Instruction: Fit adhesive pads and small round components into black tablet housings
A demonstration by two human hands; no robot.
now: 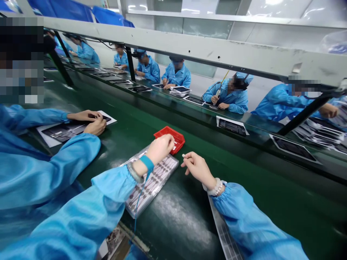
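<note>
The worktop (173,227) is a dark green belt, rubbery-looking, with a glossy sheen that throws back the ceiling light. On it sit a red plastic bin (173,135), smooth and slightly shiny, and a clear plastic tray (162,177) with a hard, glassy finish. The sleeves (244,213) are smooth pale blue cloth (faintly lustrous, gathered at the cuffs), and a matt blue fabric strap (147,162) circles the left wrist (138,169). Overhead, the rail (217,47) is painted metal, dull and scuffed. The tiny pale piece (183,155) at the fingertips of the right hand (197,168) is too small to read — its material cannot be told.
</note>
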